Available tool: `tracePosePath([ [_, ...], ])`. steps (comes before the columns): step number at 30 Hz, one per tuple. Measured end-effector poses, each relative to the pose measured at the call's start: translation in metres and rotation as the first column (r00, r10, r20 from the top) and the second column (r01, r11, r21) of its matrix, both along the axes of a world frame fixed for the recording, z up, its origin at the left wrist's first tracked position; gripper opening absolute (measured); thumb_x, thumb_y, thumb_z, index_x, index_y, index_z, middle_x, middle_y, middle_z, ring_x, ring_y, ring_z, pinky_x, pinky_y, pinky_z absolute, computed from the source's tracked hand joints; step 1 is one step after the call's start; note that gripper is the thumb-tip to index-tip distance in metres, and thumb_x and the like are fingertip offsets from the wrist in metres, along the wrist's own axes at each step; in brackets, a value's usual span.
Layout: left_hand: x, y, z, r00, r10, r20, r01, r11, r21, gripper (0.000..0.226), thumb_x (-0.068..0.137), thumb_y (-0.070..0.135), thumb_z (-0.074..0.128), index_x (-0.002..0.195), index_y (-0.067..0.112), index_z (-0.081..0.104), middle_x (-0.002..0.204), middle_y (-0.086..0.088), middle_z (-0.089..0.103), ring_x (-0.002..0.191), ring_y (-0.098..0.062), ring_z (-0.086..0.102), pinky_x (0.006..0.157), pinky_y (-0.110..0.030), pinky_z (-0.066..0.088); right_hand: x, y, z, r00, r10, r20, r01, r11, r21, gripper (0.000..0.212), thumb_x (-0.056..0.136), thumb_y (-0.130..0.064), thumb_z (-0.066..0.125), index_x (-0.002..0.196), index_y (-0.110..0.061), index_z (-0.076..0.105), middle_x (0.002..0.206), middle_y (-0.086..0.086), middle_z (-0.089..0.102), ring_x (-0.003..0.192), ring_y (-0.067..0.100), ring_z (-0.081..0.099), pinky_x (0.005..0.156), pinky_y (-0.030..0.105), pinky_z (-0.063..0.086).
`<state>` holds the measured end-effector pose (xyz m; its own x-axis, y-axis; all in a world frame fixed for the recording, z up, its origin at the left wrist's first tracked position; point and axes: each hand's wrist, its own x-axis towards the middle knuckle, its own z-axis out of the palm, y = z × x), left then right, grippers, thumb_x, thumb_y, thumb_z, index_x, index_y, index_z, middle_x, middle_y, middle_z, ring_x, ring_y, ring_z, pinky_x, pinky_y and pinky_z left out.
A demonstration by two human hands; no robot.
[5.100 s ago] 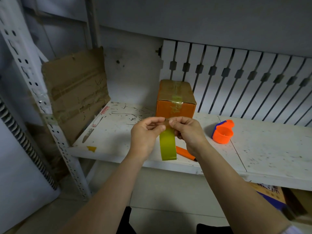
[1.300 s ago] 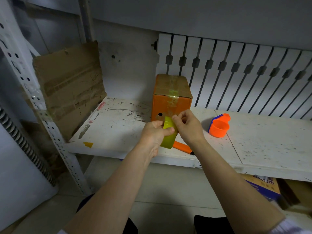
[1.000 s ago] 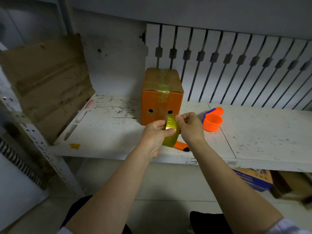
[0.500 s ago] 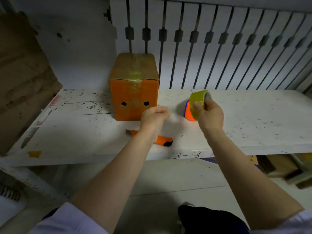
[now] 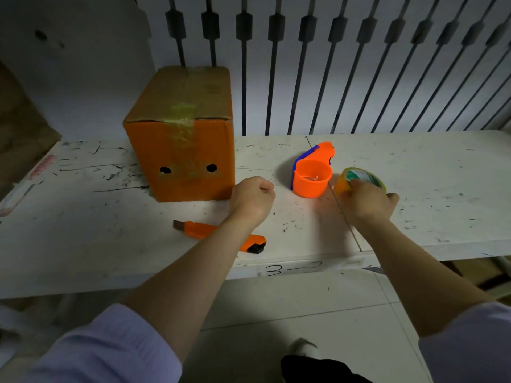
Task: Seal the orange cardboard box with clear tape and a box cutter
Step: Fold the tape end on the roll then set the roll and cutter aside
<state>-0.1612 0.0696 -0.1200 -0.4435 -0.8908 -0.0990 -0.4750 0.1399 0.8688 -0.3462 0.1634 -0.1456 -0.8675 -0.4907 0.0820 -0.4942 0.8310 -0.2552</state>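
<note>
- Tape, a yellowish see-through roll with a green and white core (image 5: pixel 356 179), sits under the right hand (image 5: pixel 366 201), whose fingers are curled over its top and grip it. The roll is low, at the white scratched shelf board (image 5: pixel 414 189); I cannot tell if it touches the board.
- The left hand (image 5: pixel 253 199) is closed in a loose fist with nothing in it. It hangs just in front of the box's right bottom corner.
- The orange cardboard box with a brown top (image 5: pixel 184 134) stands upright near the back of the shelf, to the left. Its flaps are shut, and a strip of clear tape runs over the top and down the front. Two small round black holes show low on the front.
- An orange plastic tape holder with a blue edge (image 5: pixel 312 172) stands between the two hands, just beside the roll.
- An orange box cutter with a black end (image 5: pixel 199 229) lies flat on the shelf in front of the box. The left forearm crosses over its middle.
- Dark upright bars (image 5: pixel 304 64) stand behind the shelf.
- Light purple sleeves (image 5: pixel 110 352) cover both upper arms.
</note>
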Motion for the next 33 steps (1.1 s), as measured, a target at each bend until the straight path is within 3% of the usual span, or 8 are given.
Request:
tracePosePath([
  [3, -0.007, -0.003, -0.005, 1.000, -0.008, 0.015, 0.009, 1.000, -0.027, 0.023, 0.089, 0.012, 0.055, 0.108, 0.013, 0.068, 0.114, -0.006, 0.069, 0.100, -0.020, 0.063, 0.091, -0.036, 0.053, -0.009, -0.011, -0.012, 1.000, -0.007, -0.003, 0.007, 0.998, 0.062, 0.028, 0.092, -0.022, 0.040, 0.099, -0.018, 0.066, 0.067, 0.006, 0.054, 0.088, 0.030, 0.055, 0.100, 0.038, 0.027],
  [7, -0.011, 0.000, -0.009, 1.000, -0.023, 0.022, 0.023, 0.999, -0.022, 0.023, 0.089, 0.013, 0.055, 0.107, 0.014, 0.069, 0.113, -0.005, 0.069, 0.102, -0.021, 0.062, 0.091, -0.033, 0.052, -0.013, -0.013, -0.019, 0.996, -0.043, 0.080, 0.047, 0.998, -0.045, 0.030, 0.095, -0.025, 0.040, 0.107, -0.015, 0.065, 0.097, 0.012, 0.066, 0.108, 0.033, 0.052, 0.093, 0.036, 0.029],
  [11, -0.004, 0.007, -0.004, 0.999, -0.033, 0.006, 0.033, 0.999, -0.001, 0.021, 0.088, 0.014, 0.056, 0.104, 0.014, 0.070, 0.113, -0.005, 0.070, 0.104, -0.022, 0.062, 0.093, -0.035, 0.052, 0.009, 0.001, -0.008, 0.980, 0.040, -0.194, -0.059, 0.994, -0.096, 0.036, 0.090, -0.020, 0.056, 0.125, -0.012, 0.058, 0.129, 0.019, 0.055, 0.122, 0.036, 0.046, 0.096, 0.046, 0.040],
  [14, 0.011, 0.013, 0.002, 1.000, -0.017, -0.025, 0.017, 1.000, 0.013, 0.019, 0.088, 0.014, 0.057, 0.102, 0.014, 0.070, 0.109, -0.006, 0.070, 0.101, -0.022, 0.063, 0.094, -0.037, 0.051, 0.046, 0.007, 0.003, 0.979, 0.046, -0.201, -0.120, 0.918, -0.379, 0.028, 0.086, -0.017, 0.059, 0.112, -0.008, 0.064, 0.120, 0.020, 0.057, 0.115, 0.036, 0.049, 0.080, 0.044, 0.046],
  [17, 0.034, 0.017, 0.007, 0.999, 0.013, -0.052, -0.012, 0.999, 0.029, 0.017, 0.088, 0.012, 0.057, 0.099, 0.013, 0.070, 0.106, -0.004, 0.070, 0.101, -0.022, 0.063, 0.091, -0.033, 0.051, 0.092, 0.001, 0.008, 0.962, 0.231, -0.144, -0.272, 0.847, -0.456, 0.017, 0.083, -0.013, 0.059, 0.098, -0.011, 0.067, 0.109, 0.013, 0.062, 0.102, 0.032, 0.057, 0.070, 0.036, 0.045],
  [21, 0.072, 0.020, 0.011, 0.997, 0.075, -0.029, -0.075, 0.997, 0.010, 0.017, 0.088, 0.014, 0.056, 0.098, 0.013, 0.070, 0.109, -0.004, 0.069, 0.104, -0.021, 0.061, 0.091, -0.033, 0.049, 0.151, -0.015, 0.008, 0.807, 0.576, 0.129, -0.540, 0.808, -0.235, 0.030, 0.084, -0.032, 0.059, 0.111, -0.021, 0.066, 0.111, 0.007, 0.059, 0.105, 0.025, 0.056, 0.078, 0.034, 0.045],
  [24, 0.098, 0.017, 0.009, 0.990, 0.139, -0.013, -0.139, 0.990, 0.002, 0.017, 0.087, 0.015, 0.058, 0.098, 0.015, 0.071, 0.110, -0.003, 0.069, 0.106, -0.022, 0.060, 0.095, -0.036, 0.049, 0.182, -0.022, 0.007, 0.711, 0.665, 0.228, -0.678, 0.734, -0.026, 0.052, 0.074, -0.051, 0.066, 0.121, -0.027, 0.059, 0.112, 0.008, 0.057, 0.108, 0.027, 0.052, 0.087, 0.037, 0.045],
  [33, 0.156, 0.016, 0.002, 0.970, 0.231, -0.082, -0.224, 0.971, 0.086, 0.013, 0.086, 0.013, 0.060, 0.094, 0.014, 0.070, 0.103, -0.005, 0.071, 0.097, -0.022, 0.063, 0.092, -0.039, 0.052, 0.199, -0.019, 0.016, 0.798, 0.564, 0.212, -0.597, 0.788, 0.152, 0.029, 0.089, -0.020, 0.050, 0.116, -0.013, 0.057, 0.112, 0.012, 0.053, 0.101, 0.030, 0.057, 0.083, 0.037, 0.048],
])
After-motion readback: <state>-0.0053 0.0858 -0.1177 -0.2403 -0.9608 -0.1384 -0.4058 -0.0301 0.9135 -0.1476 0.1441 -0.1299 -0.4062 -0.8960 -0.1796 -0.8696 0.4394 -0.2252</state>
